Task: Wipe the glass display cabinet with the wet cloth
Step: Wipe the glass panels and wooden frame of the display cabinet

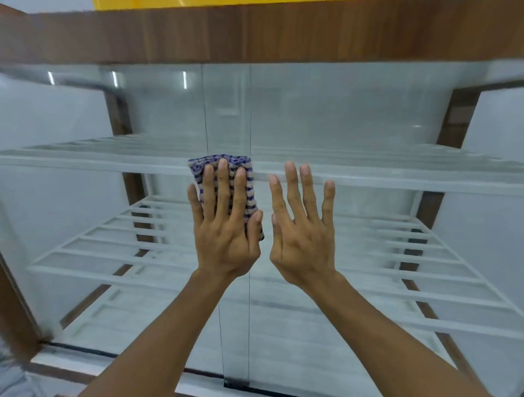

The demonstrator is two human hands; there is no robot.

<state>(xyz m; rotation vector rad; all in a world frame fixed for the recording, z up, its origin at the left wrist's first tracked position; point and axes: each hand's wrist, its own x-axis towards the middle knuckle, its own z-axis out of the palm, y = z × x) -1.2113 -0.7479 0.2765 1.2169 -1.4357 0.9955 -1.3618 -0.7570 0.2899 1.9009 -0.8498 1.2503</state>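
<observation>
Two bare hands are raised against the front of the glass display cabinet (pixel 340 113), side by side in the middle of the frame. The left hand (pixel 224 243) lies flat over a folded blue-and-white striped cloth (pixel 251 189), its fingers (pixel 222 192) straight and pressing the cloth to the pane, the thumb lying along the cloth's right edge. The cloth sits just left of centre, level with the upper shelf (pixel 397 177), and its top pokes out above the fingertips.

The right hand (pixel 303 246) holds nothing — fingers straight and spread wide, palm turned to the glass. It appears to rest on the pane, though the view does not settle whether it truly touches. The hands are near each other but apart.

Two panes overlap in a narrow upright strip (pixel 226 113) at centre, running down behind the left hand to a dark bottom track (pixel 235 385). Behind the glass a white slatted lower shelf (pixel 99 246) spreads across the lower half. A brown wooden band (pixel 255 34) crosses the top of the frame, with a yellow edge (pixel 255 2) above it.
</observation>
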